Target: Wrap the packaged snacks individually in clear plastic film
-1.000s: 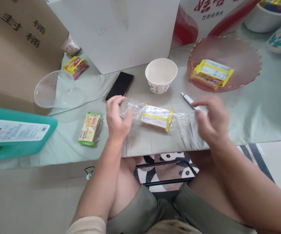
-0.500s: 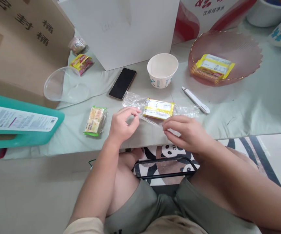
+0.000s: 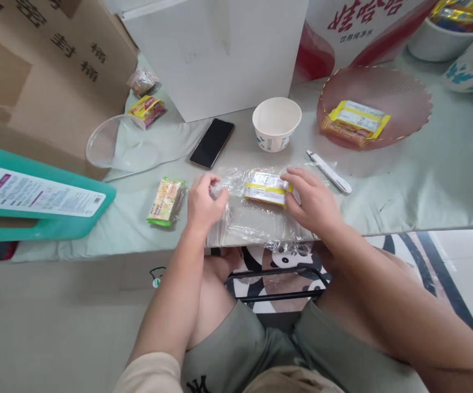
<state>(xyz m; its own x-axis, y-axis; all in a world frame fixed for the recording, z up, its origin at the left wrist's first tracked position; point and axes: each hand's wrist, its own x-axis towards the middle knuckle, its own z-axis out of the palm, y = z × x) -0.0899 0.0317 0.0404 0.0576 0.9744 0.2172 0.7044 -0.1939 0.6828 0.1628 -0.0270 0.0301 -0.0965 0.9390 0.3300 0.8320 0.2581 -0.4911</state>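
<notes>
A yellow and white snack packet lies on a sheet of clear plastic film spread on the cloth-covered table. The film's near side hangs over the table edge. My right hand has its thumb and fingers around the packet's right end. To the left, my left hand rests at the film's left edge, its fingers curved and thumb apart; no held object shows there. Left of it lies a green-ended snack packet. A white utility knife lies beyond my right hand.
Behind the film stand a paper bowl and a black phone. A pink bowl holding another yellow packet is at right. A clear plastic bowl, teal container and cardboard box stand left.
The plastic film has been unfolded toward me, now reaching past the table edge. My right hand has moved up onto the packet's right end. The left hand has shifted only slightly.
</notes>
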